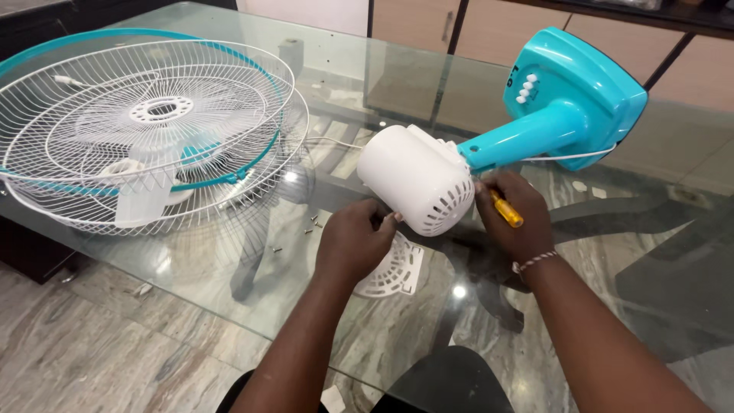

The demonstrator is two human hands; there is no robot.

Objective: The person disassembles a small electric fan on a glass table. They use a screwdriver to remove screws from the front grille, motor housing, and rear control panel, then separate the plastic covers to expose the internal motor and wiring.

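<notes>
Motor housing [417, 180] lies axis toward viewer btwn hands: left hand [353, 241] cups its front-left, right hand [514, 214] grips yellow screwdriver [506, 210] at right.

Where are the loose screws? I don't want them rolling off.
The screws lie on the glass table, left of centre, between the fan grilles and the left hand.

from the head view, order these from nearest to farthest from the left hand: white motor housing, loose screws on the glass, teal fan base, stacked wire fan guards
1. white motor housing, touching the left hand, just to its right
2. loose screws, on the glass just left of it
3. stacked wire fan guards, far left
4. teal fan base, upper right, beyond the housing
</notes>
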